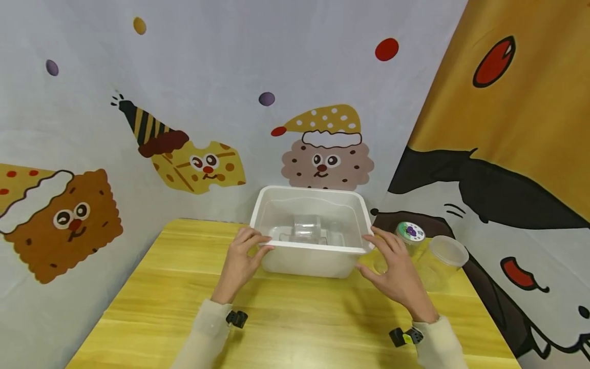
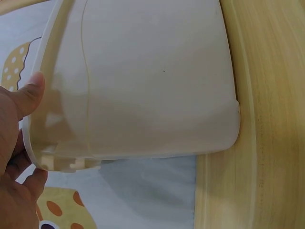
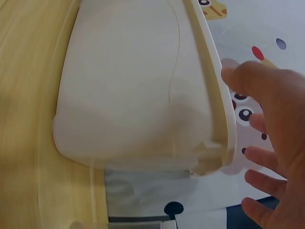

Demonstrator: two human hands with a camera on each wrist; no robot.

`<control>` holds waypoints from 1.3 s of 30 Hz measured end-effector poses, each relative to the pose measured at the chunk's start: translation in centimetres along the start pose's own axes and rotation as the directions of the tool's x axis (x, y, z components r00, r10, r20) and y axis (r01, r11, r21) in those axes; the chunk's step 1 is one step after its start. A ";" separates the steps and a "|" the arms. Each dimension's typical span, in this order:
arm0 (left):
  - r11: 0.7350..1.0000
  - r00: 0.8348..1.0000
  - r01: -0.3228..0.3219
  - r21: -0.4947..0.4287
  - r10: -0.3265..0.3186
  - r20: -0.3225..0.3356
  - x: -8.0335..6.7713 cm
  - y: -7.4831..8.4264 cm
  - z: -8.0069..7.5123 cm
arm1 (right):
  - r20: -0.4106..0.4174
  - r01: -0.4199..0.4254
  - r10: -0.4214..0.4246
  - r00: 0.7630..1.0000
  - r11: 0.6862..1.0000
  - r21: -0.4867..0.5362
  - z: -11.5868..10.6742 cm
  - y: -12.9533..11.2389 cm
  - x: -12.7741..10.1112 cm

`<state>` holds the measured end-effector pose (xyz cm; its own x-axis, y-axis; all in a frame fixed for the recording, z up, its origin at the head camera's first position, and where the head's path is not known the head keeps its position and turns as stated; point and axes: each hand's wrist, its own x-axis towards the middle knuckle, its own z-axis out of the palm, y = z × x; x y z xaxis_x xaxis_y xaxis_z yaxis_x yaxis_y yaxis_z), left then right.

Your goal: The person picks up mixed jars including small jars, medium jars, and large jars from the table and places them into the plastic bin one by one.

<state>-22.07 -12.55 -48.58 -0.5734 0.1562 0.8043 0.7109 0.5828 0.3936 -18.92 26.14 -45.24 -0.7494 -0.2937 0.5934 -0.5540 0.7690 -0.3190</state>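
Observation:
A white plastic bin (image 1: 318, 256) stands at the far middle of the wooden table (image 1: 295, 318), with a clear jar (image 1: 307, 227) inside it. My left hand (image 1: 259, 244) holds the bin's front left corner: the thumb presses the outer wall and the fingers lie over the rim. In the left wrist view the bin (image 2: 152, 86) fills the frame, with my left hand (image 2: 16, 143) at its rim. My right hand (image 1: 374, 252) is spread at the front right corner. In the right wrist view its thumb (image 3: 238, 76) is close to the bin's (image 3: 133, 95) rim, fingers apart from it.
Right of the bin stand a lidless clear jar (image 1: 444, 259) and another jar with a grape-label lid (image 1: 410, 231). Printed cloth backdrops close the table in at the back, left and right. Bare tabletop lies in front of the bin.

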 end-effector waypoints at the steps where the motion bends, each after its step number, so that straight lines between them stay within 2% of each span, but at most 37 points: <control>1: 1.000 1.000 -0.001 -0.002 0.001 0.000 0.0 0.0 0.1 | -0.002 0.001 -0.001 1.000 1.000 -0.007 -0.1 0.2 -0.1; 10: 1.000 1.000 0.014 -0.010 -0.014 -0.005 -0.1 0.1 0.1 | -0.028 -0.032 0.031 0.999 0.998 -0.060 -1.5 1.6 -0.2; 27: 1.000 1.000 0.027 -0.014 -0.027 -0.003 -0.2 0.1 0.1 | -0.105 -0.140 0.130 0.986 0.986 -0.094 -6.2 5.9 -0.6; 35: 1.000 1.000 0.021 -0.022 -0.021 -0.012 -0.1 0.1 0.1 | -0.089 -0.252 0.244 0.966 0.964 -0.088 -7.7 7.2 -1.0; 39: 0.999 0.999 0.045 -0.025 -0.045 0.003 0.0 0.3 -0.1 | -0.085 -0.285 0.278 0.957 0.955 -0.079 -8.3 8.0 -1.3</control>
<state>-21.80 -12.41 -48.45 -0.6063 0.1320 0.7842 0.6941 0.5692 0.4408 -19.33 37.43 -42.41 -0.8404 -0.0188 0.5417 -0.2871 0.8630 -0.4156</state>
